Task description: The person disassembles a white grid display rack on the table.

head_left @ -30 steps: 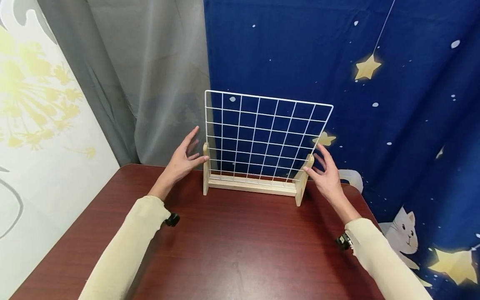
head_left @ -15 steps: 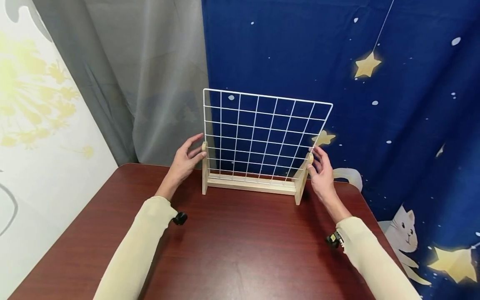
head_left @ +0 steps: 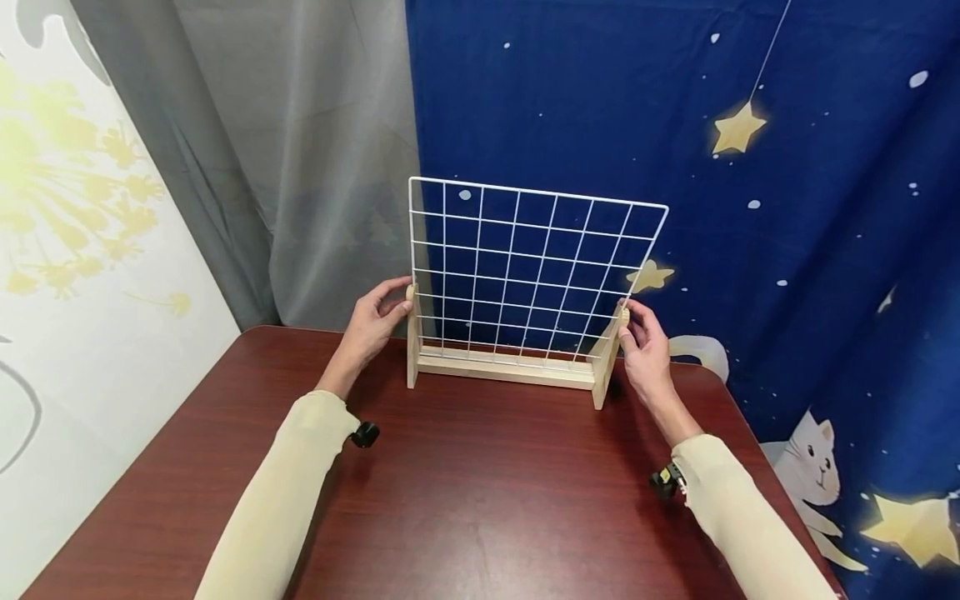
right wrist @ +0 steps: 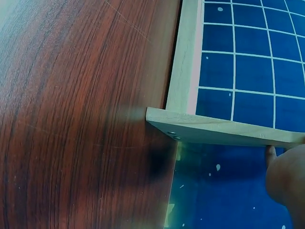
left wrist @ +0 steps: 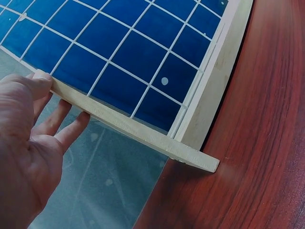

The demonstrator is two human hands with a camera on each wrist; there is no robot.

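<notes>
Fingers and thumb of the left hand [head_left: 369, 326] pinch the upper end of the left board [head_left: 412, 354], at the centre-left of the frame; we see the thumb at its front edge, while the index fingertip is hidden behind. In the left wrist view, two other fingers stand apart below, reaching the board's outer face. The right hand [head_left: 647, 348] grips the upper end of the right board [head_left: 604, 371], right of centre, with its thumb in front and the fingers curled behind; in the right wrist view, we cannot tell how those fingers lie.

Between the boards, in the middle of the frame, stands the white wire grid [head_left: 512, 251], its lower edge at the wooden bar [head_left: 506, 371] that joins them. We take the boards to be there to brace the grid's sides, and the bar to keep them spaced. Holding both upper ends probably steadies the frame evenly, and leaves the wires unpressed. Two dark spots [right wrist: 172, 133] near the right board's foot are perhaps screws fixing the bar. We see the feet on the red-brown table [head_left: 465, 487], near its far edge, with the blue curtain [head_left: 562, 100] behind.
</notes>
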